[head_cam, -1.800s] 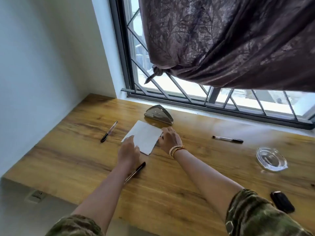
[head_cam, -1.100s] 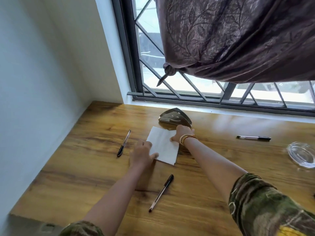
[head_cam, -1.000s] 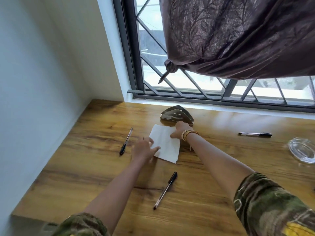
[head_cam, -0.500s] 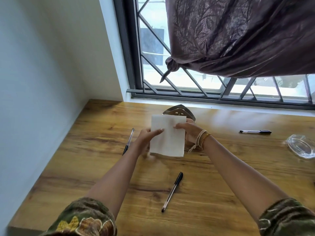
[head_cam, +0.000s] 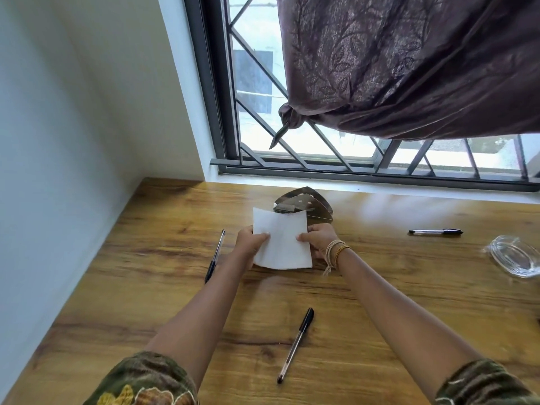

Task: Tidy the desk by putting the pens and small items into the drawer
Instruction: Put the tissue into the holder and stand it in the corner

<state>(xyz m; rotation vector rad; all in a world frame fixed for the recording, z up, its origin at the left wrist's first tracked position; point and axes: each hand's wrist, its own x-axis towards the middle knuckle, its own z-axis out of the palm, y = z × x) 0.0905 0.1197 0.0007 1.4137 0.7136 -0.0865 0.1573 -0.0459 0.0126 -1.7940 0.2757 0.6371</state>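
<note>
A white napkin (head_cam: 282, 241) is held upright above the wooden desk (head_cam: 380, 302). My left hand (head_cam: 248, 242) pinches its left edge and my right hand (head_cam: 318, 241) pinches its right edge. Just behind it stands a shiny metal napkin holder (head_cam: 309, 204). Three black pens lie on the desk: one pen (head_cam: 214, 255) left of my left hand, one pen (head_cam: 296, 343) between my forearms near the front, and one pen (head_cam: 435, 231) at the right. No drawer is in view.
A clear glass ashtray (head_cam: 514, 258) sits at the desk's right edge of view. A white wall bounds the desk on the left. A barred window (head_cam: 306, 159) with a knotted brown curtain (head_cam: 409, 68) runs along the back.
Both hands have lifted the napkin off the desk, where it lay flat, and now hold it upright in front of the holder. The view has shifted up and right.
</note>
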